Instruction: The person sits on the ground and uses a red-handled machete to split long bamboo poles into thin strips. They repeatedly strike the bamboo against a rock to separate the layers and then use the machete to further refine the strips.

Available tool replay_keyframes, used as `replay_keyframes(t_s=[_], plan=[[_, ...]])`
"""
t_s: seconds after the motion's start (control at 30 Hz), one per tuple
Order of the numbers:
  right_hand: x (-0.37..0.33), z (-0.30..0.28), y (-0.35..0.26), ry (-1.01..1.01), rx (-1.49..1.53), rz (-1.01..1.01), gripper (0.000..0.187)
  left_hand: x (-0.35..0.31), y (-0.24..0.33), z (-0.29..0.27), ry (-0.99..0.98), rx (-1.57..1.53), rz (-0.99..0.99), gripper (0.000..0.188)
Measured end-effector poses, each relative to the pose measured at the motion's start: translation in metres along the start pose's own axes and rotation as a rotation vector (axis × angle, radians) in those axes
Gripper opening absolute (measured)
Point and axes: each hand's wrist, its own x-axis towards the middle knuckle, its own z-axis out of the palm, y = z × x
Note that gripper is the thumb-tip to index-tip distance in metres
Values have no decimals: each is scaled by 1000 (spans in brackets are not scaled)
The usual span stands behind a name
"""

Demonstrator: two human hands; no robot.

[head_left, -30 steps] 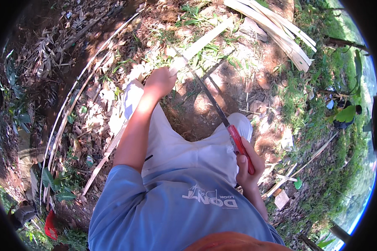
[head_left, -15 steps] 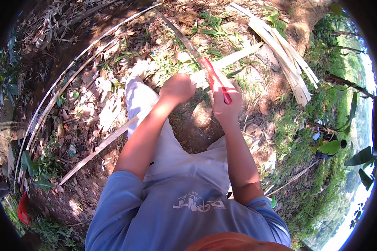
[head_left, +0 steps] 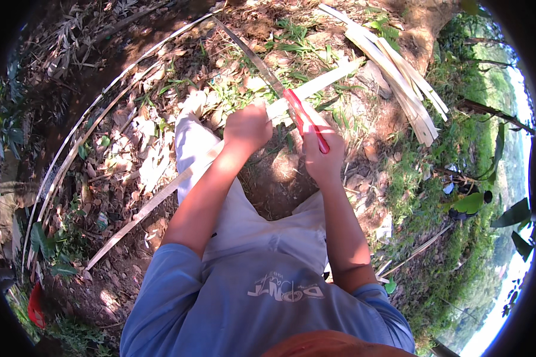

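My right hand (head_left: 326,156) is closed round the red handle (head_left: 307,119) of a machete. Its long dark blade (head_left: 250,55) points up and to the left, and near the handle it lies across a pale, flat bamboo-like strip (head_left: 333,75). My left hand (head_left: 248,128) grips this strip, fingers closed, just left of the blade. From there the strip runs under my left forearm and over my left thigh, its lower end near the ground at the left. How deep the blade's edge sits on the strip cannot be seen.
Several split pale strips (head_left: 399,77) lie at the upper right beside a tree base (head_left: 420,35). Long curved strips (head_left: 71,146) arc along the left. Dry leaves and grass cover the ground round my legs. A red object (head_left: 36,306) is at the lower left.
The machete and my right hand have shifted slightly down, the blade tip a little left. My left hand stays on the strip, whose far end appears slightly further left.
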Motion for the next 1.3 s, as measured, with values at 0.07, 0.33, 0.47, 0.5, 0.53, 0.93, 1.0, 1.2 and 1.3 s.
replay_keyframes(t_s=[0.07, 0.33, 0.47, 0.5, 0.53, 0.93, 1.0, 1.2, 1.3], plan=[[2, -3, -8, -60, 14, 71, 26, 0, 11, 6, 82, 54, -7, 25], [-36, -44, -30, -95, 18, 61, 29, 28, -35, 31, 461, 67, 229, 27], [-114, -144, -53, -223, -124, 164, 38, 28, -39, 38, 359, 70, 197, 28], [-128, -166, -69, -239, -161, 182, 38, 24, -36, 34, 350, 56, 202, 28], [-133, -181, -83, -275, -228, 225, 39, 20, -33, 32, 283, 53, 144, 28], [-10, 8, 23, -126, -73, 106, 43, 12, 1, 11, 42, 20, -52, 32], [-9, 10, 17, -148, -117, 174, 44, 14, -6, 14, 62, 16, -62, 33], [-121, -125, -31, -237, -182, 74, 39, 22, -36, 25, 158, -24, 72, 30], [-142, -168, -63, -281, -227, 51, 39, 19, -21, 17, -13, -79, -40, 31]])
